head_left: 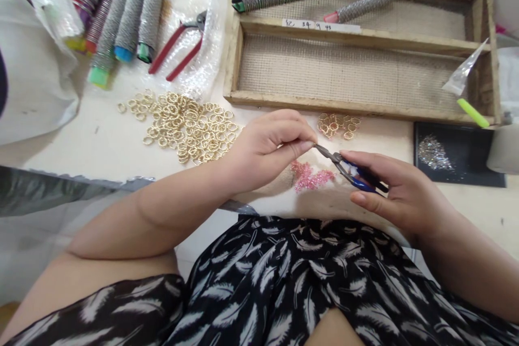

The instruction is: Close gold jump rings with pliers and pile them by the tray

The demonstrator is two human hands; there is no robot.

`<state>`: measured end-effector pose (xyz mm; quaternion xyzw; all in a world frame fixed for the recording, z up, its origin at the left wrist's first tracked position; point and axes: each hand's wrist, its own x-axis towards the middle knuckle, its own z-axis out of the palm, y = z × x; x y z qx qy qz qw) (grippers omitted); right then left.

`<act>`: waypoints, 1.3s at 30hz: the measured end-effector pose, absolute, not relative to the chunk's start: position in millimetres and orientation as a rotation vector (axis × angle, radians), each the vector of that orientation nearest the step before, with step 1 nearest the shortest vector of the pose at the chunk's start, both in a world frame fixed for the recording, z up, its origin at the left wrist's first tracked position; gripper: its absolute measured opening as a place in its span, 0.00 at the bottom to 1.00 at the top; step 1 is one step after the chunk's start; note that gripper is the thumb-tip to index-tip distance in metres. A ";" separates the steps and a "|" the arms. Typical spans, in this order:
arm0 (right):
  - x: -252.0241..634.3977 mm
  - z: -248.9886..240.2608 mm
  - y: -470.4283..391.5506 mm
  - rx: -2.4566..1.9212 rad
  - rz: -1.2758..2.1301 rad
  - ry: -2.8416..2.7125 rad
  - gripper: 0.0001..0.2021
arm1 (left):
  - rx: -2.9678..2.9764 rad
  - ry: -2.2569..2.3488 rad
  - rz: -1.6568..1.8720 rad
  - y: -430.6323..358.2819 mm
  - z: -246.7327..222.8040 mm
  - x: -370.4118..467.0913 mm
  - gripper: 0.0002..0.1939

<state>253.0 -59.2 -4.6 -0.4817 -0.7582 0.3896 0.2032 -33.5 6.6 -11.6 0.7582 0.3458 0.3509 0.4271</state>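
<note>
My right hand (pixel 389 186) is wrapped round the blue handles of the pliers (pixel 338 161), whose jaws point left. At the tip of the jaws, my left hand (pixel 275 146) pinches with thumb and forefinger; what it holds there is too small to make out. Pink beads (pixel 310 177) lie in a small heap just below the jaws. Above them sits a little group of gold rings with pinkish edges (pixel 336 125). A large spread of gold rings (pixel 190 127) lies to the left, partly behind my left hand.
A wooden tray with a mesh bottom (pixel 324 102) stands behind my hands, holding two wire-wrapped rods. At back left are several wire-wrapped rods (pixel 133 16) and red-handled pliers (pixel 178 48) on plastic. A black tray (pixel 478 165) with clear beads lies at right.
</note>
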 end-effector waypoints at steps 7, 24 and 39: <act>253.2 -3.0 -58.7 -1.340 1.025 -2.157 0.28 | 1.880 0.842 0.906 6.2 -12.6 -33.0 0.08; 253.1 3.5 -52.1 -1.410 1.029 -2.139 0.25 | 1.497 1.000 0.971 0.8 -14.3 -28.9 0.08; 245.0 -1.0 -54.2 -1.458 1.277 -1.935 0.27 | 1.903 1.019 1.092 -0.3 -21.3 -25.7 0.05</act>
